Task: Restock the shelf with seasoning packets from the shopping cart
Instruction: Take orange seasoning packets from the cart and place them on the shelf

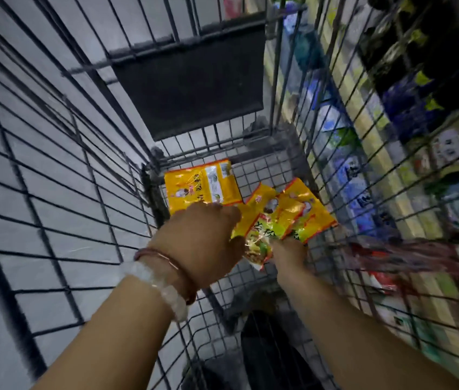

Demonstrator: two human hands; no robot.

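Both my arms reach down into the wire shopping cart [87,175]. My right hand [288,253] grips a fanned bunch of yellow seasoning packets [287,215] by their lower ends. My left hand [203,240], with bracelets at the wrist, is over the left edge of that bunch; its fingers are curled at the packets, though the grip itself is hidden behind the hand. One more yellow seasoning packet [200,187] lies flat on the cart floor at the far end, just beyond my left hand.
The cart's wire walls rise close on both sides. A black flap [188,80] hangs on the far wall. Through the right wall stand store shelves [408,114] with blue, dark and green packaged goods. The grey floor shows on the left.
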